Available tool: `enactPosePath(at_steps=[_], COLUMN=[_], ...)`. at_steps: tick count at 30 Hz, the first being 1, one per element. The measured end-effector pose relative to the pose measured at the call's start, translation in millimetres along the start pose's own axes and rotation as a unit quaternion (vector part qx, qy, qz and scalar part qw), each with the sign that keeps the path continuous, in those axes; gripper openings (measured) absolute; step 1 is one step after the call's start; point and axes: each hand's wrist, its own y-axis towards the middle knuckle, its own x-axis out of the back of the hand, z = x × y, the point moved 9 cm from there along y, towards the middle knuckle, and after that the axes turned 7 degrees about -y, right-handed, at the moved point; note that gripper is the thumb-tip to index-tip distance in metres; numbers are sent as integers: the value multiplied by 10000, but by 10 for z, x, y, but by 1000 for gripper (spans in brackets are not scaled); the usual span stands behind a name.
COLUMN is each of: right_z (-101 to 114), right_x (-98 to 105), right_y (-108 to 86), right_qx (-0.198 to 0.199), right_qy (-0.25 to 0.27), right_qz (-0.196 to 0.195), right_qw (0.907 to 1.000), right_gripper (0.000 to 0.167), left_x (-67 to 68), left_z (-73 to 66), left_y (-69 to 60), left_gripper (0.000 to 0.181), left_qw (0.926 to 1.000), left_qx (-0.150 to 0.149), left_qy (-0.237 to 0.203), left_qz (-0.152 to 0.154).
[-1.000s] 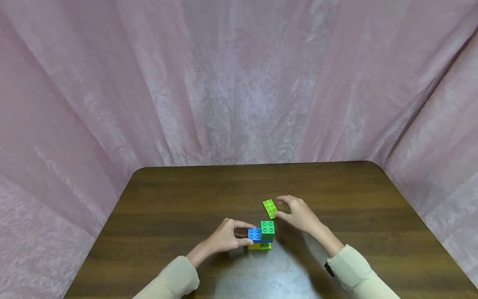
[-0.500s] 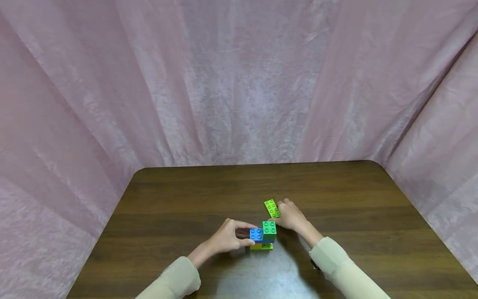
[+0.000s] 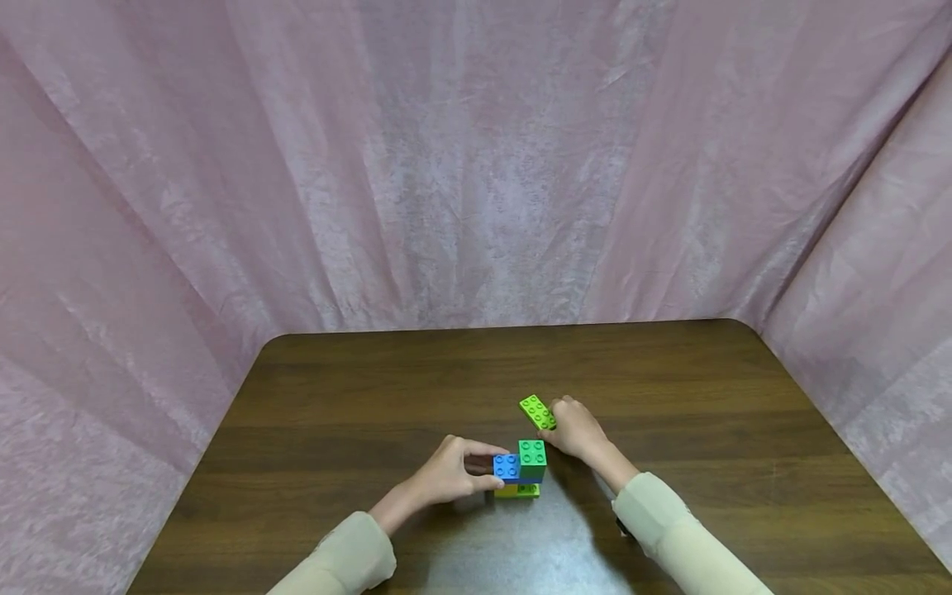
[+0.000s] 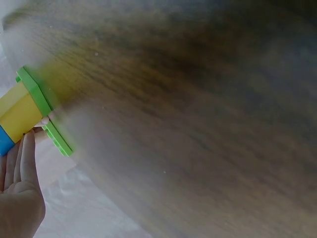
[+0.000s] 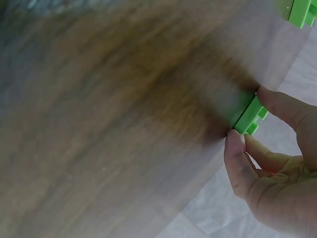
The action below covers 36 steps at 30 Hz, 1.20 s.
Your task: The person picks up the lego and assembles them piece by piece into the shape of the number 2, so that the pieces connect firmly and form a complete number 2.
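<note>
A small stack of toy building bricks stands on the table: a light green plate at the bottom, a yellow brick above it, then a blue brick, with a green brick on its right part. My left hand grips the stack at the blue brick from the left, thumb in front and fingers behind. Behind the stack lies a loose light green plate brick. My right hand pinches its near right end between thumb and fingers, seen closely in the right wrist view.
The brown wooden table has rounded far corners. A pink curtain hangs behind it and along both sides. Light reflects off the tabletop in front of the stack.
My right hand has come in from the right and taken hold of the loose light green plate brick, which has turned slightly. The left hand stays on the stack.
</note>
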Motion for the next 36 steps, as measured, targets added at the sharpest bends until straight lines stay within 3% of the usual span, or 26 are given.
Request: enactPosePath(at_steps=[13,24,28,36], right_z=[-126,-171,-147,59], right_x=[-6,19,106,403], right_y=[-24,-125,-170,-273], right_qx=[-220,-83,-25,218], right_qy=[780,1567,1937,2833], right_qz=[109,-68,-174,76], right_qw=[9967,9876,9809,9587], right_gripper=[35,32,32,37], left_x=[-6,-6,-14,9], left_z=[15,2,-9,-23], left_y=[8,10,10,10], left_gripper=[36,36,36,37], left_qw=[10000,10000,10000,10000], left_qx=[6,-21,-11,-74], left_qy=[45,13,-46,-57], left_qz=[18,16,36,-5])
